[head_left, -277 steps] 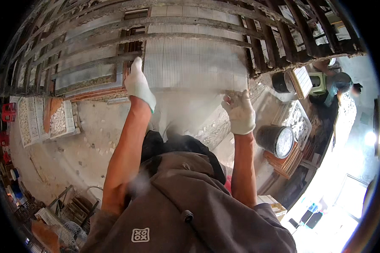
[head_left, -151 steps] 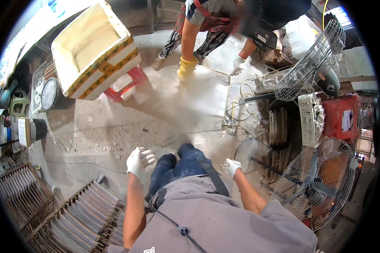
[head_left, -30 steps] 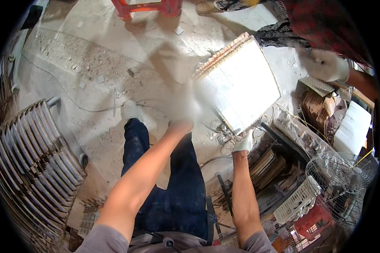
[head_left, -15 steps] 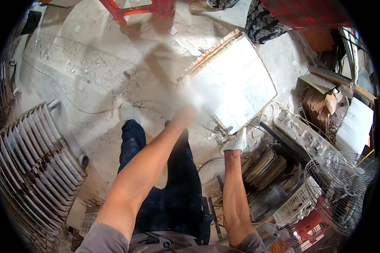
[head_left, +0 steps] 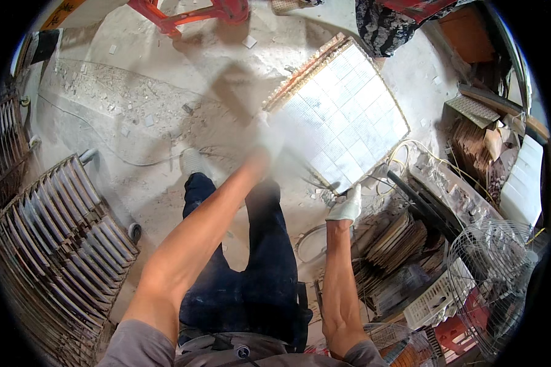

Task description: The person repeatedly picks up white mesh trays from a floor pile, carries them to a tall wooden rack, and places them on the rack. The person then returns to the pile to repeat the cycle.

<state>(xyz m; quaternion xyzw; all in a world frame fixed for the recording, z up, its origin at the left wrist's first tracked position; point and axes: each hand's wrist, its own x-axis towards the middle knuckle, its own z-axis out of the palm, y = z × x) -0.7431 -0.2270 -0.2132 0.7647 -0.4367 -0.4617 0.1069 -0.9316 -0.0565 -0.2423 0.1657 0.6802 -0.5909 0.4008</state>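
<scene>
A tiled panel [head_left: 355, 116], faced with pale square tiles, lies slanted on top of a stack whose layered edges [head_left: 306, 70] are rough and brownish. My left hand [head_left: 264, 137], in a whitish glove, is at the panel's left corner; a hazy smear across the picture hides its fingers. At the near corner, my gloved right hand [head_left: 347, 207] is closed on the panel's edge, its fingertips partly out of sight.
Slatted metal racks [head_left: 61, 238] stand at left. A wire fan guard [head_left: 493, 269], a white plastic basket [head_left: 438, 296] and stacked boards [head_left: 395, 241] crowd the right. Cables [head_left: 404, 153] loop beside the panel. A person in patterned clothing [head_left: 382, 30] is beyond it, near a red stool [head_left: 190, 15].
My left hand has drawn back from over the panel's left part to its left corner. The tile joints show more clearly. My right hand stays at the near corner; the whole view has shifted slightly.
</scene>
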